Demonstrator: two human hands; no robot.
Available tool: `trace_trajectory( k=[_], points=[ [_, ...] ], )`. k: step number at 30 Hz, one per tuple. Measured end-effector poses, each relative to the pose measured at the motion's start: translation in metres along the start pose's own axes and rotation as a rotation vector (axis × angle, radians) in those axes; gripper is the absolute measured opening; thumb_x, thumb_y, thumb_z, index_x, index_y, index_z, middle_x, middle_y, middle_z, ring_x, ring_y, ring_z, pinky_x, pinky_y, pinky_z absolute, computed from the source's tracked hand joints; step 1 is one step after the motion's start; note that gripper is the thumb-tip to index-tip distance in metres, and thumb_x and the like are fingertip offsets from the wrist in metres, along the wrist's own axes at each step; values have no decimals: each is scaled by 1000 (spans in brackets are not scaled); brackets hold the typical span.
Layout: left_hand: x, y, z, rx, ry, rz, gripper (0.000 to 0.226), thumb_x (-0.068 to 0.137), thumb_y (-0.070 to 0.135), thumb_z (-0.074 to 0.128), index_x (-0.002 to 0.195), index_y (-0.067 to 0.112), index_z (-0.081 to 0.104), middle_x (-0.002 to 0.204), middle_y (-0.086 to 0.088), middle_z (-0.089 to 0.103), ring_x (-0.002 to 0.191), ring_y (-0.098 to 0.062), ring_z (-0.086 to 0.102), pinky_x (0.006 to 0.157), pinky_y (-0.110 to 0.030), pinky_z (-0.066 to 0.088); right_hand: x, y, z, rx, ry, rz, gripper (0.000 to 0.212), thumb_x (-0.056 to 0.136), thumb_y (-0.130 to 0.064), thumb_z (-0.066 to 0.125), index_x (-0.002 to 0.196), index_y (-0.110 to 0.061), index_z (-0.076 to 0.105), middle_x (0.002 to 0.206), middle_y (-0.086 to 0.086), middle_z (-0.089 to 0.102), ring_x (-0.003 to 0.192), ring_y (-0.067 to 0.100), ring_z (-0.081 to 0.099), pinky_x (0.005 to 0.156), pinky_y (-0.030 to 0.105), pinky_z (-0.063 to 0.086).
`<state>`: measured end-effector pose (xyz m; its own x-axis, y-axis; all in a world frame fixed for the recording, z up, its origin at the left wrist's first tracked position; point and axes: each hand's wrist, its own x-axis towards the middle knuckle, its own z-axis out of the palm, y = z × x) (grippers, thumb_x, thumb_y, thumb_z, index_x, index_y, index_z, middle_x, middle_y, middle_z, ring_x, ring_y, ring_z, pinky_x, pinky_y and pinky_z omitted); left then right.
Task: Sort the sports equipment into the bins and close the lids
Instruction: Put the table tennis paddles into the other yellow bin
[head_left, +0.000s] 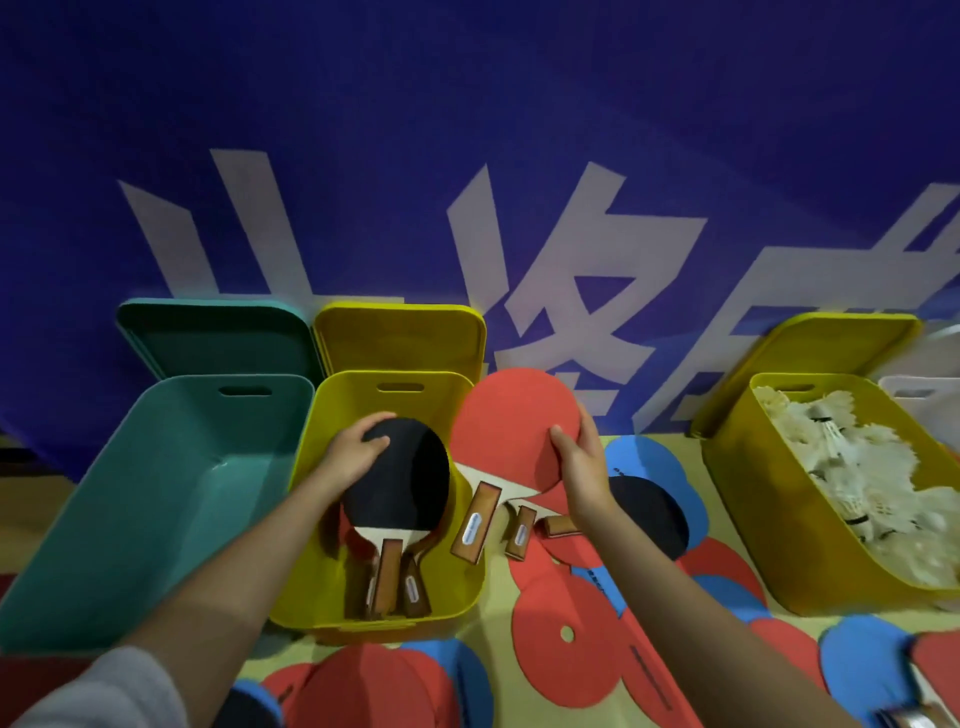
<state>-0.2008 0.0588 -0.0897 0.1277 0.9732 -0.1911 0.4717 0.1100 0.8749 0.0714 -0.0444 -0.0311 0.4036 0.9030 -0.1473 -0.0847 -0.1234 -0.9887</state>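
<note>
While my left-hand fingers (375, 435) lie spread and slightly curled over the far edge of the black-faced paddle (400, 475), pressing it down, the left hand (353, 457) is settling that paddle onto the other paddles already stacked in the middle yellow bin (332, 410), handles pointing toward me so the blades nest flat. My right-hand fingers (563, 441) pinch the rim of the red-faced paddle (511, 426), thumb on the near face and the rest behind; the right hand (584, 467) holds it tilted up just beside the bin's right wall, which I judge is staging for the next drop. Further paddles (644, 512) lie loose on the worktop (498, 644) to the right, unsorted. At left, the teal bin (171, 467) stands beside the yellow one, its lid (218, 332) propped behind. At far right, a second yellow bin (753, 499) holds white shuttlecocks (857, 467). All visible lids stand open, so closing remains.
</note>
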Motion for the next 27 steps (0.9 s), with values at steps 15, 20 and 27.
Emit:
trace_trajectory(
  k=[15,20,27],
  points=[
    [18,-62,18,363,-36,-179,47,92,5,46,137,18,50,141,-15,43,120,-34,49,98,-38,43,0,18,58,-230,-126,-45,43,99,-22,46,140,-29,35,113,-19,52,111,14,53,94,37,49],
    [-4,-6,-2,178,103,24,41,95,5,47,134,18,52,136,-13,50,109,-28,56,90,-33,44,-6,5,62,-548,-193,-234,50,98,-32,49,145,-29,31,118,-15,53,105,8,56,85,27,53],
    [-46,9,-47,359,367,231,51,94,15,50,144,19,37,147,-9,34,137,-26,29,112,-41,30,3,3,106,-747,-327,-324,56,97,-33,49,147,-27,24,132,4,54,112,24,58,90,42,52]
  ],
)
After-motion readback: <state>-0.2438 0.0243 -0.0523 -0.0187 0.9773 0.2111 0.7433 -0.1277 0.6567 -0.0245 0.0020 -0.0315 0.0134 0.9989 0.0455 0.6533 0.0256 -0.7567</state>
